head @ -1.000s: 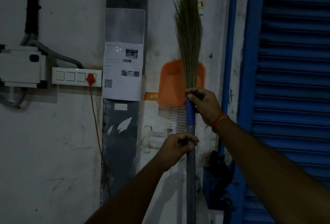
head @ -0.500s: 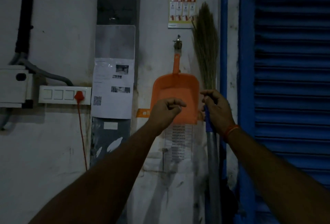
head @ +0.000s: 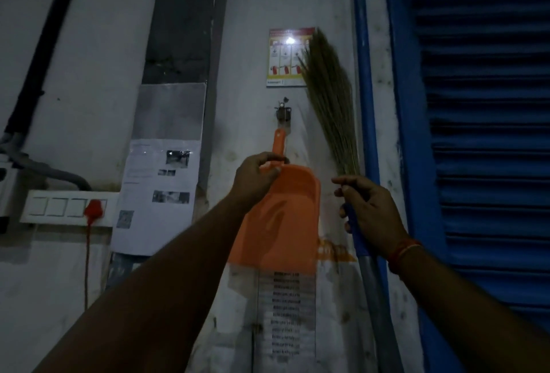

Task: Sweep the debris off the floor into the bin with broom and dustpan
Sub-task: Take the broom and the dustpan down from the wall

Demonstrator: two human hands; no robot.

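Note:
An orange dustpan (head: 285, 218) hangs by its handle from a metal hook (head: 282, 112) on the white wall. My left hand (head: 256, 176) grips the base of the dustpan's handle. A grass broom (head: 330, 96) stands upright, bristles up, right of the dustpan against the wall. My right hand (head: 369, 209) holds the broom at its blue grip, just below the bristles; a grey pole (head: 378, 298) runs down from there. No bin or debris is in view.
A blue rolling shutter (head: 488, 134) and its blue frame fill the right side. Papers (head: 157, 194) are taped to a grey column on the left, beside a switch panel (head: 65, 207) with a red plug and cord. A safety poster (head: 287, 57) hangs above the hook.
My left hand let go of the broom pole and rose to the dustpan's handle. My right hand shifted the broom rightward, off the dustpan. The view tilted upward.

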